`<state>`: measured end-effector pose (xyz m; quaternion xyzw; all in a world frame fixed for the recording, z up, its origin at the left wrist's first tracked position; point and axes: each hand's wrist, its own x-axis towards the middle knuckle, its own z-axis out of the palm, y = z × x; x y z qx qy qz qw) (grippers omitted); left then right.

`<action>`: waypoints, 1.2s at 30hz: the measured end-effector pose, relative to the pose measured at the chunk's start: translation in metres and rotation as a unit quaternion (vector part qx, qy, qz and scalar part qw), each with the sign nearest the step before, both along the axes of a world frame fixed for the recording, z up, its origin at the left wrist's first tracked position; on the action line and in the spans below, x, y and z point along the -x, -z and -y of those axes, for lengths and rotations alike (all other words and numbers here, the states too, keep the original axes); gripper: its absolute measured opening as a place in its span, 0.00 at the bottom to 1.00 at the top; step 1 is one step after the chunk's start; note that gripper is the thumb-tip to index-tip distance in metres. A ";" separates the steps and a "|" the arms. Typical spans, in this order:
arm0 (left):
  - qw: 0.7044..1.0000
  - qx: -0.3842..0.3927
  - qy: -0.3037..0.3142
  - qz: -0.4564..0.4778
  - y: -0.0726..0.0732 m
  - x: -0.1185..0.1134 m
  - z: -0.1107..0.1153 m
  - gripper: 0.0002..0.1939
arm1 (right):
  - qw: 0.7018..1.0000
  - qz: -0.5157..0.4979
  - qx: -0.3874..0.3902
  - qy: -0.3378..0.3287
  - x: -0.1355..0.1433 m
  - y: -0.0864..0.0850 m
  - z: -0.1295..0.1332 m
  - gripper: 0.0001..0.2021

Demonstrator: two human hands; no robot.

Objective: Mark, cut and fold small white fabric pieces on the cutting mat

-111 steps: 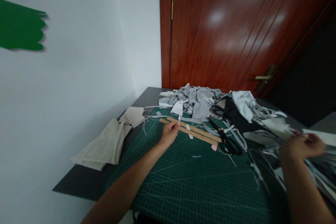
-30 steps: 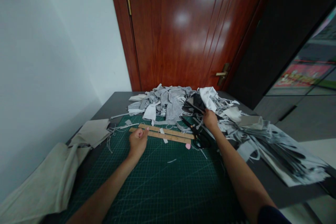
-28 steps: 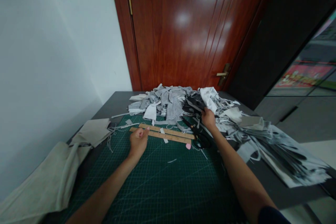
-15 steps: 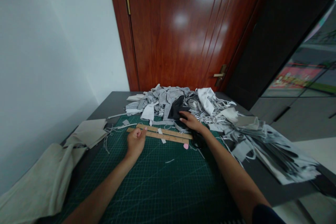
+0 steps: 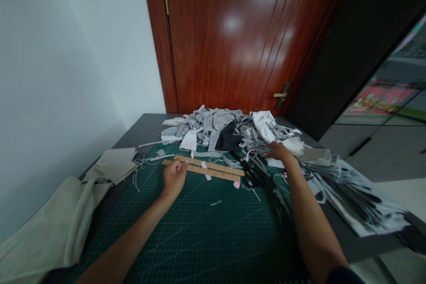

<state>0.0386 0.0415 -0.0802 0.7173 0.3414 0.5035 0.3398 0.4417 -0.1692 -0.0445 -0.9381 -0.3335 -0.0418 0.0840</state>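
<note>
My left hand (image 5: 173,180) is closed in a loose fist at the left ends of two wooden rulers (image 5: 219,173), thumb up; whatever it may hold is hidden. My right hand (image 5: 280,151) reaches out with fingers apart, at the front edge of a heap of grey and white fabric scraps (image 5: 213,120). Black-handled scissors (image 5: 254,178) lie between the rulers and my right forearm. A folded black cloth (image 5: 229,137) rests against the heap. Beside the rulers' right end sits a small pink piece (image 5: 236,184), and a white paper slip (image 5: 205,170) lies across both rulers.
A green cutting mat (image 5: 199,235) covers much of the dark table (image 5: 133,131). Folded beige cloth (image 5: 113,165) and a larger pale cloth (image 5: 56,226) lie left. A stack of grey fabric (image 5: 362,199) lies right. A wooden door (image 5: 229,53) stands behind.
My right hand has moved right, from the black cloth to the scraps farther right, uncovering the scissors. My left hand stays closed by the rulers. The view has shifted slightly.
</note>
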 end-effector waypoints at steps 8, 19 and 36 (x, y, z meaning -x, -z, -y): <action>1.000 0.000 0.010 -0.006 0.001 0.000 0.000 0.25 | 0.989 -0.118 0.073 -0.047 0.007 -0.009 0.001 0.15; 1.000 0.004 0.012 0.002 0.000 -0.001 0.002 0.25 | 0.975 -0.047 -0.197 -0.088 0.029 -0.079 0.017 0.12; 0.811 0.423 0.304 0.266 -0.034 0.003 0.063 0.31 | 0.816 -0.269 -0.239 -0.453 0.240 -0.049 -0.063 0.11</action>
